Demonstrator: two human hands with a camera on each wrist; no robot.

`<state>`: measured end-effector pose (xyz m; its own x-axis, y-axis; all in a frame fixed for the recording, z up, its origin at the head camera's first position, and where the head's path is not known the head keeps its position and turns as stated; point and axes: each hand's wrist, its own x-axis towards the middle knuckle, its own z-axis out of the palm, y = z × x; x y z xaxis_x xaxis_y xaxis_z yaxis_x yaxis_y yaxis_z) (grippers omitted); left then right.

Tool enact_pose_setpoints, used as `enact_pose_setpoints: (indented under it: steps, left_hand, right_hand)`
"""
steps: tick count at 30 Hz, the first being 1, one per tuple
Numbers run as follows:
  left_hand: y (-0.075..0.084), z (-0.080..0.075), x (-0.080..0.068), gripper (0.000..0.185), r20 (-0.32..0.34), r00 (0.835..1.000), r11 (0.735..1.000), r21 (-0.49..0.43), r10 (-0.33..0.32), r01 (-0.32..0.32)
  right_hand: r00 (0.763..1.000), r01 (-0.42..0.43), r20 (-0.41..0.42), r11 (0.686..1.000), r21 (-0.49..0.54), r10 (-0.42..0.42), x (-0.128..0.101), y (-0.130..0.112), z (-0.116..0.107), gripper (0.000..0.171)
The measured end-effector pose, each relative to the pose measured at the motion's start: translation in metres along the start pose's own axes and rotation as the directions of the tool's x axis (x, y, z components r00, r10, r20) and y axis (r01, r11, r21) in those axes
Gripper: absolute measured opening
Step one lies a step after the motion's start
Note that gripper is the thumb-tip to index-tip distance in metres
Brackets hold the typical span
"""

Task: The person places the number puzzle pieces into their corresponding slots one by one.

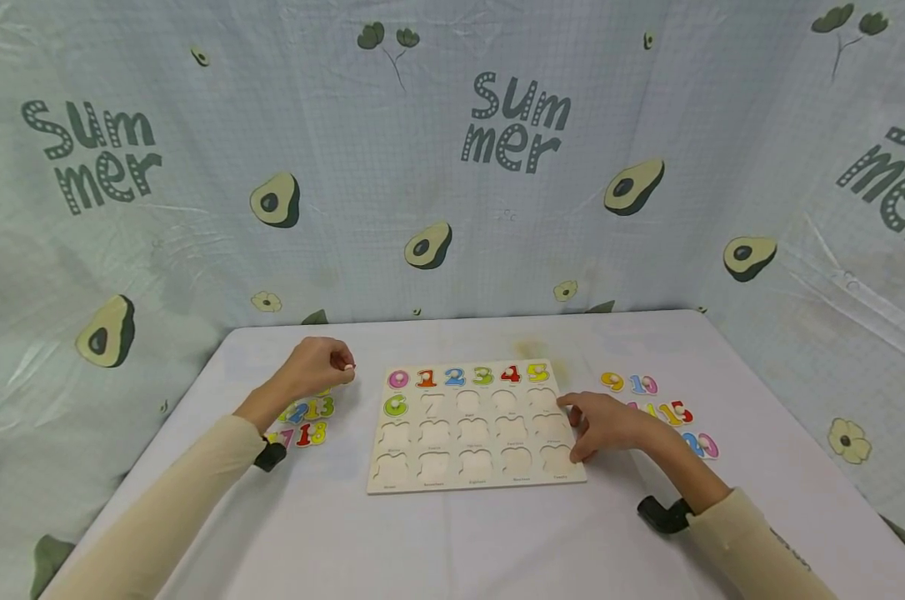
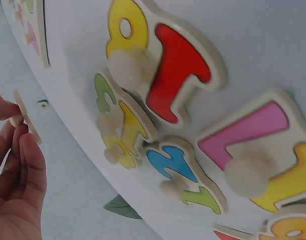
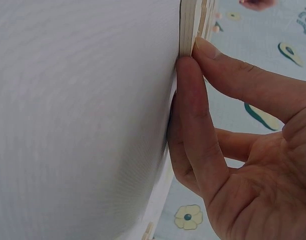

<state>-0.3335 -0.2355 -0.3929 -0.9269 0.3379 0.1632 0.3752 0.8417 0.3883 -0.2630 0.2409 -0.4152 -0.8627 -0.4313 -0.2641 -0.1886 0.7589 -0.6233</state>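
My left hand (image 1: 319,367) is raised over the left part of the table. Its thumb and fingers pinch a thin wooden puzzle piece (image 2: 28,119) by its knob; seen edge-on, the number on it is hidden. At the right side of the wooden number puzzle board (image 1: 452,487), my right hand (image 1: 601,423) holds the edge, thumb tip and fingertip against it in the right wrist view. Numbers 0 to 5 fill the board's top row, and a green 6 piece (image 1: 396,406) sits at the left of the second row. The other recesses show bare wood.
Left of the board lie several knobbed pieces, among them a 12 piece (image 2: 180,175), a 13 piece (image 2: 123,117), a 17 piece (image 2: 258,150) and an 18 piece (image 2: 170,75). More pieces, including a 9 piece (image 1: 612,382) and a 10 piece (image 1: 643,384), lie on the right.
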Motion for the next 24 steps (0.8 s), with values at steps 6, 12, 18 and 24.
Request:
enact_pose_setpoints:
  steps: [6,12,18,24]
  left_hand:
    - [0.012,0.004,0.002,0.004,0.023,1.0,1.0,-0.022,0.017,-0.016]
    - [0.021,0.009,0.003,0.004,0.005,0.998,0.997,-0.029,0.07,-0.07]
    - [0.033,0.014,0.006,0.004,0.033,0.998,0.997,-0.052,0.055,-0.053]
    - [0.04,0.023,0.009,0.005,0.073,0.996,0.994,-0.095,0.052,-0.045]
  right_hand:
    - [1.0,-0.012,0.001,1.0,0.002,0.012,0.0,0.0,0.0,0.079]
    - [1.0,-0.01,-0.006,1.0,-0.014,0.01,0.0,0.0,0.0,0.08]
    - [1.0,-0.014,-0.009,1.0,-0.01,0.014,0.001,0.0,0.0,0.079]
    - [1.0,-0.006,-0.007,1.0,-0.017,0.006,0.001,0.001,0.0,0.079]
